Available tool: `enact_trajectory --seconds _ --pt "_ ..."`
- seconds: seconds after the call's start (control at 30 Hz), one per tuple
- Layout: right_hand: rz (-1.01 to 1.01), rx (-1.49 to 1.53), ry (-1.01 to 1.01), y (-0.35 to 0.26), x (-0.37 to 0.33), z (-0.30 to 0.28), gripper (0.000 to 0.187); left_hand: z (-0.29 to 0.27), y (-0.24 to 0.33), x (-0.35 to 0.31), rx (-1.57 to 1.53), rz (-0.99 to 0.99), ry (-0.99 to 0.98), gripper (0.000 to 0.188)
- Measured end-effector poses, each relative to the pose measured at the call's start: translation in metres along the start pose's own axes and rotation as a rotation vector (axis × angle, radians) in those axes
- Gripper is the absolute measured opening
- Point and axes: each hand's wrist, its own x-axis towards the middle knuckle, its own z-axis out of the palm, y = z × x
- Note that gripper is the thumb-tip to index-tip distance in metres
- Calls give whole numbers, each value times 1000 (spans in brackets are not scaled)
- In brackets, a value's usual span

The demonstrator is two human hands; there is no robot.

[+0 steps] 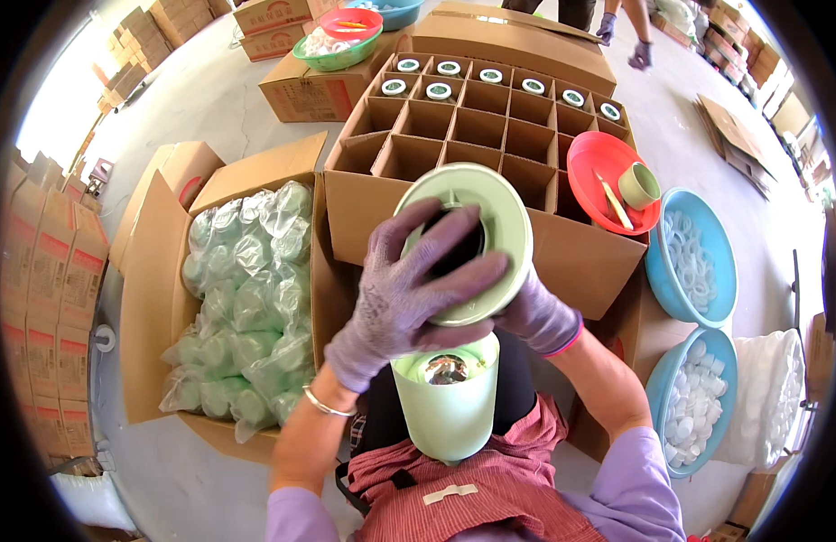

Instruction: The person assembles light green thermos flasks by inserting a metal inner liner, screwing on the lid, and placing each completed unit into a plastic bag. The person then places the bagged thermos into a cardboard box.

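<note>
Both my hands wear purple-grey gloves. They hold a round pale green flask collar point(511, 226), tilted, with a wide rim and a dark opening. My left hand point(386, 285) lies across its face, fingers over the opening and thumb by the lower rim. My right hand point(540, 312) grips the far right side, its fingers mostly hidden behind the collar. Just below, a pale green cylindrical flask body point(445, 415) stands upright between my legs, with a shiny silvery liner point(446, 369) inside its open top.
Ahead is a divided carton point(373, 212) with several white-topped flasks. A red basin point(585, 158) on its corner holds a green cup point(639, 186). Left, an open carton point(147, 325) contains bagged green parts. Blue basins point(727, 257) of white rings and caps stand right. Another person's gloved hand point(641, 56) shows behind.
</note>
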Motion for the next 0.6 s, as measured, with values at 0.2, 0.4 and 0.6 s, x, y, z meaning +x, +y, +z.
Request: enact_trajectory --seconds 0.2,0.4,0.6 --pt "448 -368 -390 -23 -12 -44 32 -13 -6 -52 -428 -109 -225 56" --pt "80 -519 86 -12 -38 -36 23 -7 -1 -86 -570 -246 -350 51" --pt "-25 -619 -151 -7 -40 2 29 -3 9 -85 -575 -235 -406 64"
